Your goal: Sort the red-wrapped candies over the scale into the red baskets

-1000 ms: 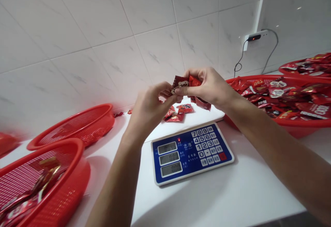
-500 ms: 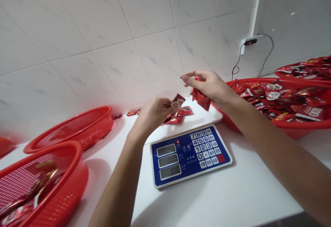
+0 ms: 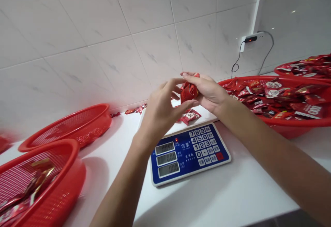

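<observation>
Both hands meet above the white pan of a blue-faced digital scale (image 3: 190,153). My right hand (image 3: 208,92) cups a small bunch of red candy packets (image 3: 189,90). My left hand (image 3: 161,111) reaches in from the left, its thumb and fingers spread and closing around one of those packets. A few red packets (image 3: 190,116) lie on the scale pan below the hands. The scale's three small displays are lit.
A big red basket (image 3: 292,123) heaped with red packets stands to the right, another behind it (image 3: 302,69). At the left sit an empty red basket (image 3: 69,127) and a nearer one (image 3: 51,182) holding some packets. Loose packets (image 3: 136,109) lie by the tiled wall. A wall socket with cable (image 3: 249,40) is behind.
My left hand took a packet from my right hand, lowered it to the scale pan and let it go, then rose back to the bunch in my right hand.
</observation>
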The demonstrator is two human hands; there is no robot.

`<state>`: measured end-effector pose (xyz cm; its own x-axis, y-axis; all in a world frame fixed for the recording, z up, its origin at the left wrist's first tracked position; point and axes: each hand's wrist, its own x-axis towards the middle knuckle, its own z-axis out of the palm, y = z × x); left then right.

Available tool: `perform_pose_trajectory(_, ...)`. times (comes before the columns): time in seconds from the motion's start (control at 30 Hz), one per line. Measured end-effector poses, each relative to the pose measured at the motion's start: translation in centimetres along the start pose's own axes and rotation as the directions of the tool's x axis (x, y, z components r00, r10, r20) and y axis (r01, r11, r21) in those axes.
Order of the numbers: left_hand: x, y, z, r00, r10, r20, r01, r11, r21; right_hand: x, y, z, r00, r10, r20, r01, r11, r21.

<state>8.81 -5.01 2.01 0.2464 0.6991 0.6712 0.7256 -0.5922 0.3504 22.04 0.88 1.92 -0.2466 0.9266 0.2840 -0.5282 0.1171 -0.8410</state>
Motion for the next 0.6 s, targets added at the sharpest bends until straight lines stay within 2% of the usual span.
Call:
perform_pose_trajectory(0.1,-0.1,0.6,0.1,0.995,0.06,-0.079,-0.044,0.982,0.183,-0.4,0.2,0.5,0.999,-0.026,0.038,0.026,1.0,0.0)
perform_pose_trajectory(0.2,0.0,0.0,-0.5,0.994,0.014,-0.107,0.01,0.975,0.222,-0.6,0.1,0.5,0.987,0.016,0.16,-0.014,1.0,-0.018)
perform_pose_trajectory(0.27,0.2,-0.7,-1.2,0.988,-0.087,-0.13,0.107,0.983,0.15,-0.7,0.0,0.1,0.962,0.049,0.268,-0.031,0.997,-0.071)
perform_pose_trajectory(0.37,0.4,-1.5,-2.3,0.961,-0.243,-0.134,0.238,0.97,-0.055,-0.5,0.0,-0.6,0.944,0.017,0.329,0.058,0.975,-0.216)
perform_pose_trajectory(0.5,0.6,-2.2,-3.5,0.949,-0.313,-0.037,0.296,0.927,-0.231,-0.1,0.3,-1.0,0.967,-0.083,0.241,0.18,0.894,-0.411)
perform_pose_trajectory(0.53,0.5,-2.4,-3.9,0.946,-0.323,0.012,0.317,0.919,-0.236,-0.1,0.4,-1.1,0.971,-0.077,0.227,0.174,0.878,-0.447)
perform_pose_trajectory(0.6,0.5,-3.1,-4.7,0.928,-0.356,0.111,0.371,0.914,-0.163,0.1,0.6,-1.1,0.968,0.013,0.251,0.122,0.848,-0.516)
